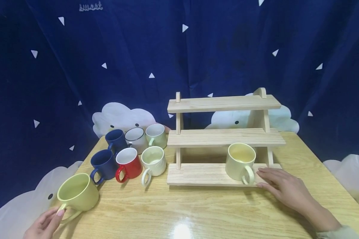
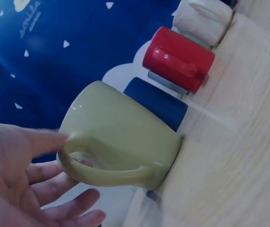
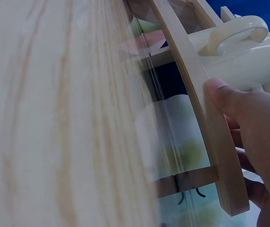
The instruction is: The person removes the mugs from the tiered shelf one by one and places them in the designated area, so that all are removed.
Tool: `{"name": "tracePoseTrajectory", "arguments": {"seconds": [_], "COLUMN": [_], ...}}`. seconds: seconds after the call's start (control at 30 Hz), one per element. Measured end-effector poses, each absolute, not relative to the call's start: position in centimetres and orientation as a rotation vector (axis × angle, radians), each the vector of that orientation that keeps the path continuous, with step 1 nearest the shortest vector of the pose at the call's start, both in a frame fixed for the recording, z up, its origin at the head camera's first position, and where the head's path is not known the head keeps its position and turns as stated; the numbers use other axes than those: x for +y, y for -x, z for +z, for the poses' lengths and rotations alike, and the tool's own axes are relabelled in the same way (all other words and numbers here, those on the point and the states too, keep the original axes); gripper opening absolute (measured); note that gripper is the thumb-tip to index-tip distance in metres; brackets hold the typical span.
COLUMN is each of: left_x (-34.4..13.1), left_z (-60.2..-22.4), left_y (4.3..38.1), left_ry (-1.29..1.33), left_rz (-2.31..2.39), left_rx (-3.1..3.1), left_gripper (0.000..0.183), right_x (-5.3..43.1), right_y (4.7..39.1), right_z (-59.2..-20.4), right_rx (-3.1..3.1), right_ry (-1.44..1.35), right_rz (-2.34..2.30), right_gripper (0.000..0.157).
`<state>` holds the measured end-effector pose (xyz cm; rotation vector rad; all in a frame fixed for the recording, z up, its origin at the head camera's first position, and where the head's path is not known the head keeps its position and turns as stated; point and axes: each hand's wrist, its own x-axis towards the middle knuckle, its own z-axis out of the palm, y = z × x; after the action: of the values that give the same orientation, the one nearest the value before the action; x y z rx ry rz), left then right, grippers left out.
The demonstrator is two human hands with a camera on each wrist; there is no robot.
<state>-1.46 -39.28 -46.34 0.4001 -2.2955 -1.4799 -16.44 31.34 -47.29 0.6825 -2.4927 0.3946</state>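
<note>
At the front left, my left hand (image 1: 45,223) pinches the handle of a wide yellow-green mug (image 1: 83,196) between thumb and forefinger, the other fingers loose below it. The mug's base is right at the tabletop in the left wrist view. My right hand (image 1: 284,186) rests on the right end of the bottom board of a wooden three-tier shelf (image 1: 197,174), fingers extended on top and thumb against the front edge (image 3: 211,123). Beside its fingertips, a cream mug (image 1: 237,164) stands upright on that board, handle toward the front.
Left of the shelf several mugs stand in two rows: blue mugs (image 1: 104,166), a red mug (image 1: 131,167), a white mug (image 1: 155,162), a dark-rimmed white mug (image 1: 137,141) and a pale green ribbed mug (image 1: 157,136). A blue curtain (image 1: 197,59) hangs behind the wooden table (image 1: 143,209).
</note>
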Motion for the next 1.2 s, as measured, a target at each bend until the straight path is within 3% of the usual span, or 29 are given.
{"name": "tracePoseTrajectory", "arguments": {"seconds": [0.17, 0.27, 0.43, 0.73, 1.2], "left_x": [-39.0, -38.1, -36.1, -32.2, -26.2], "left_z": [-44.8, -43.8, -41.4, -38.4, -36.8], "left_y": [1.8, 2.0, 2.4, 3.7, 7.6], "left_ry": [-0.508, -0.584, -0.671, -0.517, -0.162], "left_rz": [-1.223, -1.097, -0.849, -0.804, -0.959], "left_rx": [-2.439, -2.455, -2.481, -2.507, -2.571], "left_gripper": [0.012, 0.035, 0.047, 0.045, 0.038], "right_x": [31.4, 31.4, 31.4, 31.4, 31.4], "right_y": [16.5, 16.4, 16.5, 16.4, 16.5], "right_z": [-47.3, -47.3, -47.3, -47.3, -47.3], "right_rx": [-2.494, -2.5, -2.497, -2.489, -2.495], "right_ry": [-0.679, -0.679, -0.68, -0.682, -0.679], "right_rz": [0.395, 0.397, 0.396, 0.404, 0.397], "right_gripper": [0.047, 0.047, 0.047, 0.046, 0.046]}}
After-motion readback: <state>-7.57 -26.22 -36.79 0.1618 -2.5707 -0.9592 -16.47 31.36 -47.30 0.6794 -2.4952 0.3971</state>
